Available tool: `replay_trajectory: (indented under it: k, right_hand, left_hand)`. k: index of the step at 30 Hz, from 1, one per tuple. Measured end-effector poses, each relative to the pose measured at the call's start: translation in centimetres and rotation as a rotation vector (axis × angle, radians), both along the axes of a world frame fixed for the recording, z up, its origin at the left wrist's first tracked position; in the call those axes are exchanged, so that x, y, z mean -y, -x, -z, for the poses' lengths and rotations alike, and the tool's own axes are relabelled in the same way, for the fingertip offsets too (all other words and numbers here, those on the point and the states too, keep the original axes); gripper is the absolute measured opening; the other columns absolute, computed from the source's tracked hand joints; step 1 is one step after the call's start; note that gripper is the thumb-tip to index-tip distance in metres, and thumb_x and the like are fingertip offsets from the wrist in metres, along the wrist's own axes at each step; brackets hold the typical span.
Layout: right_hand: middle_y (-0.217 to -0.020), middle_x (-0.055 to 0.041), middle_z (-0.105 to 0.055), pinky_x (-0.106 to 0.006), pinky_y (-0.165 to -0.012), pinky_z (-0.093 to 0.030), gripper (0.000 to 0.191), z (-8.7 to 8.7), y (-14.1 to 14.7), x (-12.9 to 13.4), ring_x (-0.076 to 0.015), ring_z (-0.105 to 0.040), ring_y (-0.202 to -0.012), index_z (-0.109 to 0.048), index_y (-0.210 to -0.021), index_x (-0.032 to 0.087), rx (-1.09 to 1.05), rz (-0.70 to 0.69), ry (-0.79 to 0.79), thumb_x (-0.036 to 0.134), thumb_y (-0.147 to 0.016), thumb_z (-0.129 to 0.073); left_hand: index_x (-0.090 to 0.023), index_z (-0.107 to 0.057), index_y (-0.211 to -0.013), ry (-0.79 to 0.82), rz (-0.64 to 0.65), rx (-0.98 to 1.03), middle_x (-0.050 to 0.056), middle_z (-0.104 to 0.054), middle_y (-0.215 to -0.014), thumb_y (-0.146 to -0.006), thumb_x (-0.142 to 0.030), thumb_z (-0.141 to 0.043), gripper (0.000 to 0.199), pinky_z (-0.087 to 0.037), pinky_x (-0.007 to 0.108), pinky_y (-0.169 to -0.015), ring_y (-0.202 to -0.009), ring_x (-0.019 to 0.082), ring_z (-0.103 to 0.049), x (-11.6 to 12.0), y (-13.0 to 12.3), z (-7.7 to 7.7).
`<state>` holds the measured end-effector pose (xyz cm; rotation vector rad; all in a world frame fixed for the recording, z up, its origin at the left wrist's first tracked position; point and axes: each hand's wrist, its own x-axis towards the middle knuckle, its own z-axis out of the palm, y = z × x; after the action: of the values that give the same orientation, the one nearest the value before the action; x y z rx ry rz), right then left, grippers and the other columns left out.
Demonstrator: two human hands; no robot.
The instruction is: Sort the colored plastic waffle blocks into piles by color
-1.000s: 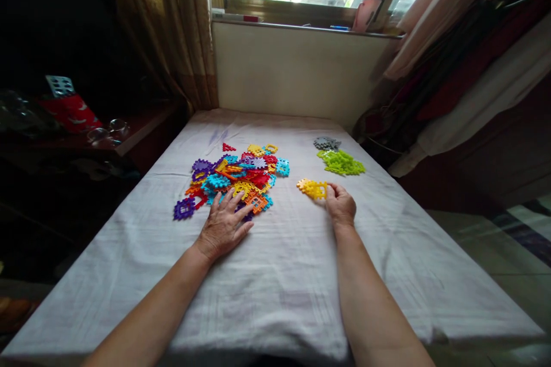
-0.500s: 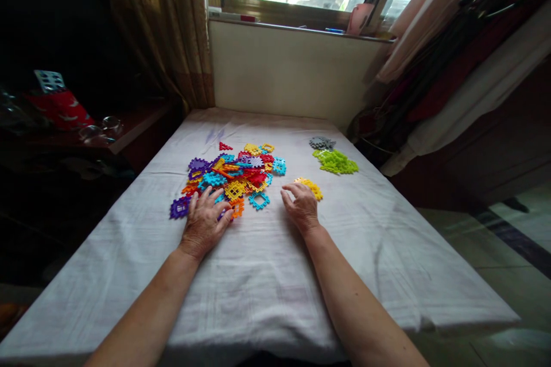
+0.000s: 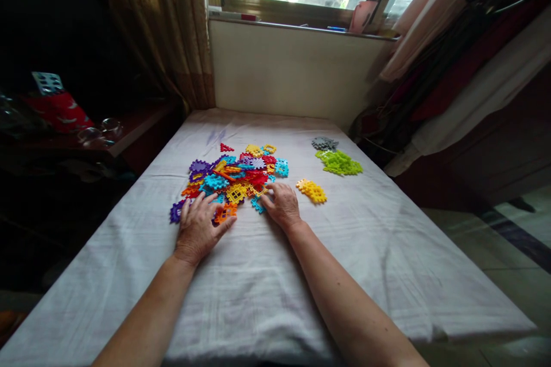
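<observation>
A mixed pile of plastic interlocking tiles point(image 3: 236, 169) in purple, blue, red, orange and yellow lies on the cloth-covered table. My left hand point(image 3: 198, 228) rests at the pile's near left edge, fingers spread over it. A purple tile point(image 3: 174, 212) shows left of that hand, and an orange tile point(image 3: 226, 213) lies by its thumb and fingers. At the pile's right edge, my right hand point(image 3: 282, 206) has thumb and forefinger closed around the edge of a yellow tile point(image 3: 260, 190). Below those fingers, a blue frame-shaped tile point(image 3: 257, 204) is partly covered.
Right of the pile lie a small yellow group point(image 3: 312, 191), a green heap point(image 3: 340, 163) and a grey heap point(image 3: 324, 144) of tiles. A loose red triangular piece point(image 3: 226, 148) lies behind the pile. Glasses point(image 3: 101, 131) sit on the side cabinet; clothes point(image 3: 456, 86) hang at right.
My right hand has moved left from beside the yellow group to the mixed pile's edge. My left hand has shifted slightly toward me, and the orange tile by it has moved left and nearer.
</observation>
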<state>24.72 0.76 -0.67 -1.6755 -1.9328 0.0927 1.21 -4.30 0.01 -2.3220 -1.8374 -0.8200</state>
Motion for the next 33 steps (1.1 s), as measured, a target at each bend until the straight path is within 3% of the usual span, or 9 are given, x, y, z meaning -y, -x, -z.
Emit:
replay_trajectory:
  k: [5, 11, 15, 17, 22, 25, 33]
  right_hand:
    - [-0.108, -0.0095, -0.07, -0.035, -0.085, -0.039, 0.038, -0.4, 0.4, 0.2, -0.0262, -0.058, -0.102, -0.066, -0.113, 0.023, 0.046, 0.053, 0.004, 0.05, -0.086, -0.066]
    - [-0.108, -0.0085, -0.071, -0.035, -0.087, -0.038, 0.027, -0.7, 0.1, 0.6, -0.0249, -0.059, -0.102, -0.068, -0.105, 0.022, 0.024, 0.038, 0.018, 0.04, -0.085, -0.068]
    - [-0.109, -0.0079, -0.071, -0.035, -0.091, -0.038, 0.027, -0.6, -1.7, 1.2, -0.0248, -0.06, -0.103, -0.069, -0.106, 0.022, -0.033, 0.048, -0.055, 0.037, -0.082, -0.068]
    - [-0.109, -0.0087, -0.071, -0.036, -0.091, -0.039, 0.029, -0.6, -3.5, 1.3, -0.0254, -0.06, -0.103, -0.069, -0.106, 0.021, -0.053, 0.119, -0.098, 0.037, -0.082, -0.067]
    - [-0.105, -0.0114, -0.07, -0.038, -0.089, -0.041, 0.035, -0.6, -8.9, 0.8, -0.0281, -0.059, -0.099, -0.069, -0.107, 0.018, -0.084, 0.465, -0.096, 0.039, -0.08, -0.064]
    - [-0.107, -0.0123, -0.069, -0.038, -0.089, -0.042, 0.038, -0.2, -10.6, 0.7, -0.0282, -0.058, -0.101, -0.068, -0.109, 0.018, -0.09, 0.539, -0.046, 0.038, -0.078, -0.065]
    - [-0.137, -0.0125, -0.057, -0.042, -0.098, -0.04, 0.049, -0.1, -8.9, 1.1, -0.0293, -0.053, -0.121, -0.064, -0.127, 0.025, 0.004, 0.487, 0.058, 0.035, -0.08, -0.069]
  left_hand:
    - [-0.023, -0.069, -0.104, 0.017, 0.012, -0.039, 0.011, -0.062, -0.137, -0.082, -0.056, -0.061, 0.04, -0.026, 0.057, -0.117, -0.135, 0.034, -0.048, 0.2, -0.6, 0.0]
    - [-0.022, -0.068, -0.11, 0.001, 0.0, -0.047, 0.011, -0.063, -0.136, -0.084, -0.049, -0.061, 0.038, -0.029, 0.056, -0.117, -0.134, 0.033, -0.05, 0.1, -0.4, 0.3]
    - [-0.022, -0.069, -0.106, -0.02, -0.005, -0.028, 0.011, -0.064, -0.134, -0.086, -0.047, -0.058, 0.033, -0.03, 0.057, -0.116, -0.133, 0.034, -0.051, 0.0, 0.0, 0.3]
    - [-0.023, -0.069, -0.104, -0.022, -0.01, -0.018, 0.01, -0.065, -0.133, -0.086, -0.045, -0.058, 0.03, -0.03, 0.057, -0.115, -0.133, 0.033, -0.051, -0.1, 0.1, 0.3]
    - [-0.025, -0.069, -0.102, -0.018, -0.012, -0.008, 0.009, -0.065, -0.133, -0.086, -0.043, -0.059, 0.026, -0.032, 0.056, -0.114, -0.132, 0.033, -0.052, -0.2, 0.1, 0.4]
    - [-0.025, -0.069, -0.101, -0.025, -0.011, -0.004, 0.009, -0.066, -0.132, -0.085, -0.042, -0.06, 0.025, -0.033, 0.056, -0.113, -0.131, 0.033, -0.053, -0.2, 0.0, 0.5]
    - [-0.025, -0.069, -0.101, -0.034, -0.003, -0.003, 0.009, -0.067, -0.13, -0.084, -0.042, -0.06, 0.025, -0.035, 0.055, -0.112, -0.129, 0.033, -0.054, -0.2, 0.2, 0.6]
